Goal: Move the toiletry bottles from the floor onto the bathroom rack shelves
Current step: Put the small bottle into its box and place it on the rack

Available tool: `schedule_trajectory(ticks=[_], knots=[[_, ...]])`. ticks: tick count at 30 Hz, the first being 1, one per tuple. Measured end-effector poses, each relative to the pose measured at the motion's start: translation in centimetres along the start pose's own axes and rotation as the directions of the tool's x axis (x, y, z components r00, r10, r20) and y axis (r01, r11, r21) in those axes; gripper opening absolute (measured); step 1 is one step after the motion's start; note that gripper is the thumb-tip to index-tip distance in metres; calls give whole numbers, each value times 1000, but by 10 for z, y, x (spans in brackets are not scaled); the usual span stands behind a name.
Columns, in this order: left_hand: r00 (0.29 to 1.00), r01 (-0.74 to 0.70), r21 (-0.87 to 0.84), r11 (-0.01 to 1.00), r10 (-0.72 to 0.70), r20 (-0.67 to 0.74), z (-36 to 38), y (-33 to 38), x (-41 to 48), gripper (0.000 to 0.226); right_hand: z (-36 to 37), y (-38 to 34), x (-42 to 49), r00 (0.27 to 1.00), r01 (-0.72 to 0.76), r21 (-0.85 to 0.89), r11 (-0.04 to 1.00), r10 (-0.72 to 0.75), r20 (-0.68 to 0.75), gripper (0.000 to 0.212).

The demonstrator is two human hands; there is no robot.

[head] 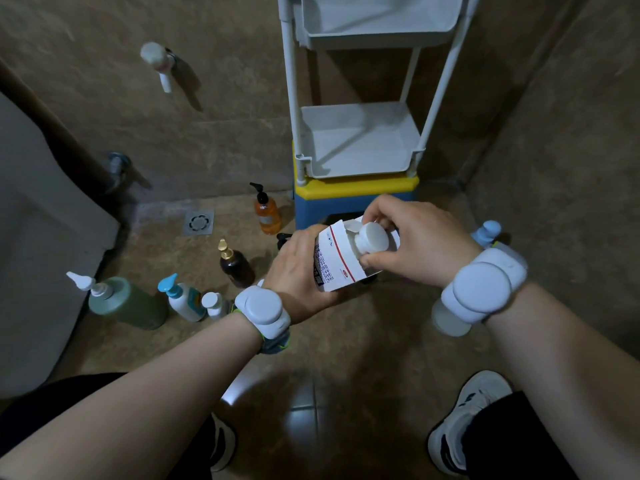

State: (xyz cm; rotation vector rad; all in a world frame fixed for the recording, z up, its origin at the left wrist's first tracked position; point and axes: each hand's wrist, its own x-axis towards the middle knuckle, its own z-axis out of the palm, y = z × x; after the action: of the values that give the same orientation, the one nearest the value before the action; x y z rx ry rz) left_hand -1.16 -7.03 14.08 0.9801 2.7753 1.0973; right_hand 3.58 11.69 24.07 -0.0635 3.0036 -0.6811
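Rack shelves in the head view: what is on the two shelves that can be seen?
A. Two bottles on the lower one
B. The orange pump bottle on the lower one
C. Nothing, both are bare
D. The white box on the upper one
C: the lower shelf and upper shelf show only bare trays; the orange pump bottle stands on the floor, and the white box is between the left hand and right hand.

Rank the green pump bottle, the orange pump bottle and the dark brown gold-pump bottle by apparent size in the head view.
1. Green pump bottle, clearly largest.
2. Orange pump bottle and dark brown gold-pump bottle look alike; the orange one stands farther away, so no ranking.
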Motion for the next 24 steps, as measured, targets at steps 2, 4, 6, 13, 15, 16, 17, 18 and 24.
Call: schedule_trajectory(ticks=[2, 4, 6, 13, 15, 16, 17, 18, 24], knots=[[1000, 7, 6, 1000, -7, 2, -1, 2, 0, 79, 4, 1, 1, 1000, -1, 26, 1000, 1, -3, 39], [1000, 27, -27, 999, -27, -4, -1, 5, -1, 79, 9, 2, 1, 999, 26, 78, 997, -25, -23, 35], [999, 52, -70, 996, -53, -13, -2, 6, -2, 81, 12, 2, 1, 996, 68, 149, 987, -60, -59, 33], [999, 42, -129, 991, -41, 11, -4, 9, 0, 86, 19, 0, 2, 978, 191, 340, 921, -149, -144, 38], [999, 44, -131, 990, -43, 14, -5, 10, 0, 87, 19, 3, 3, 981, 187, 328, 926, -156, -119, 36], [999, 44, -131, 990, -43, 13, -6, 11, 0, 86, 18, 5, 5, 980, 193, 317, 929, -168, -104, 34], [999, 42, -131, 991, -40, 11, -7, 11, 0, 86, 17, 8, 6, 978, 205, 298, 932, -186, -92, 34], [999, 39, -129, 991, -38, 14, -7, 11, 0, 85, 17, 10, 8, 977, 211, 272, 939, -197, -78, 34], [998, 52, -156, 986, -48, 35, -1, 11, -3, 86, 18, 13, 8, 978, 208, 314, 926, -190, -88, 19]])
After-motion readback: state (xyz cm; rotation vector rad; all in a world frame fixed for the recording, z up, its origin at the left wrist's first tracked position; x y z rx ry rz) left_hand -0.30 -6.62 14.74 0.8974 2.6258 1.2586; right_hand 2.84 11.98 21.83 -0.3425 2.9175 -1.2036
